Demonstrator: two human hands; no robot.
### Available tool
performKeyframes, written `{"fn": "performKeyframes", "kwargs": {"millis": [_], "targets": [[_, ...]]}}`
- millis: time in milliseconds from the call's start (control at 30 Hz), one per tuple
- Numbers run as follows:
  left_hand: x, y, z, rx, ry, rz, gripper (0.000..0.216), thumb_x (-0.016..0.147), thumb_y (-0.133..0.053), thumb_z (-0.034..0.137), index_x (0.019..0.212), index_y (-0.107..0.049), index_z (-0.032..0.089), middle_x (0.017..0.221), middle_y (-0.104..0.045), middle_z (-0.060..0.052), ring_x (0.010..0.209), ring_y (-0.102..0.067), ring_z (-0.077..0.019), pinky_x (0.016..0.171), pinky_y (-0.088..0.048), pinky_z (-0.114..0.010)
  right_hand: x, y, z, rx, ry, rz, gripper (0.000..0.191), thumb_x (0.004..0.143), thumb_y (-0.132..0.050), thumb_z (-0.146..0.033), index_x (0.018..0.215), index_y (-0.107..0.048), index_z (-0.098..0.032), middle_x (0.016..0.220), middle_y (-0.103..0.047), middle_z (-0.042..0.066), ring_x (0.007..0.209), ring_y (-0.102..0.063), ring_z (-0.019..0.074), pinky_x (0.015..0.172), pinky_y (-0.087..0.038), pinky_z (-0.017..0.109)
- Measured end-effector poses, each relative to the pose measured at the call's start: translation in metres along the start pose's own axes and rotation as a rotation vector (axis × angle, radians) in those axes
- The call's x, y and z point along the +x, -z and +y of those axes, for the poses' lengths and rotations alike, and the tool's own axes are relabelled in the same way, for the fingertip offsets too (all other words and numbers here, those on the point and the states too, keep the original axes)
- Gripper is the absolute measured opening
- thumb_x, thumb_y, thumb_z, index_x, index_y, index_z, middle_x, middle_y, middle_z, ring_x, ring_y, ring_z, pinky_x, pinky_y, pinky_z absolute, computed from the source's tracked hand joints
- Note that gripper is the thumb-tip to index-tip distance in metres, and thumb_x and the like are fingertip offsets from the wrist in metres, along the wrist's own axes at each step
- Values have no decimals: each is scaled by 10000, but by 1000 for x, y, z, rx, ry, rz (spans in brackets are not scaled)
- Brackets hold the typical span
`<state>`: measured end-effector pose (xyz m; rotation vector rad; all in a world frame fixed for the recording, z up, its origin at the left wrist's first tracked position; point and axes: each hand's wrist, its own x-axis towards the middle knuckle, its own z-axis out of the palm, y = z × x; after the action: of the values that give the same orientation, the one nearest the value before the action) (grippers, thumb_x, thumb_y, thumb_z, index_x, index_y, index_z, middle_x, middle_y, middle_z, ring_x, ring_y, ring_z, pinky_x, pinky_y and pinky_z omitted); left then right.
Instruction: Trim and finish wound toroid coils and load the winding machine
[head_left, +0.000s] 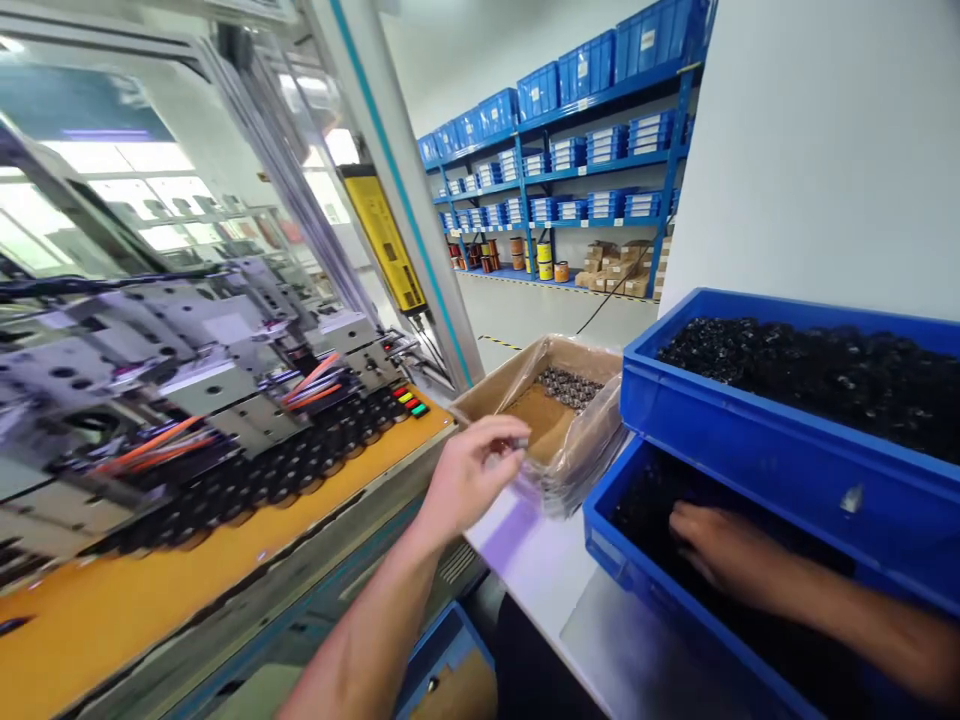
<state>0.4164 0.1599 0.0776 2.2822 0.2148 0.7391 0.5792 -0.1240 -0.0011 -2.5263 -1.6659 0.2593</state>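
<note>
My left hand (472,475) is raised at the near edge of a cardboard box (487,393) lined with clear plastic. Its thumb and fingers are curled together on a small greyish metal part (517,440), too blurred to name more exactly. Inside the box lies a cluster of small metal parts (570,388). My right hand (720,555) reaches into the lower blue bin (611,540), among small black parts (645,490). Its fingertips point down into the dark contents, and whether they grip anything is hidden.
An upper blue bin (750,410) full of black parts overhangs the lower one. At left, a machine (217,380) holds a row of black round pieces (277,480) along an orange ledge (187,590). Coloured buttons (409,400) sit at its end. Blue shelving (600,100) stands behind.
</note>
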Motion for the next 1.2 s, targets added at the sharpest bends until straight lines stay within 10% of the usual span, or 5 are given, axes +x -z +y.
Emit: {"fn": "performKeyframes", "kwargs": {"millis": [133,300,567,1200], "targets": [[-113,8,21,-175,44,176,234,869,-666,253,1078,-715,159,999,-768,-100,757,-734,-157,710,-616,-265,4,13,-4,40,252,427,120,801,-656,-78,909,-674,-128,820,-713,90,705,-699,206,643,-555,289],[-179,2,37,-458,133,322,233,816,-747,178,1033,-762,261,1118,-764,-47,885,-765,-160,773,-616,-209,6,51,-58,28,353,551,228,932,-630,-297,1097,-665,-144,1023,-714,124,958,-686,226,875,-568,365],[-209,-10,60,-573,76,321,280,771,-769,91,981,-775,277,1055,-805,-19,892,-783,-172,837,-619,-229,-18,52,-160,297,872,920,212,950,-644,-300,1004,-641,-95,931,-686,106,876,-657,132,769,-580,232],[-213,-22,64,-644,220,280,353,705,-828,96,1001,-782,282,1025,-815,-33,881,-784,-166,749,-601,-138,-24,13,-163,441,952,786,159,951,-633,-231,1024,-647,-90,980,-681,121,918,-661,124,829,-597,223]]}}
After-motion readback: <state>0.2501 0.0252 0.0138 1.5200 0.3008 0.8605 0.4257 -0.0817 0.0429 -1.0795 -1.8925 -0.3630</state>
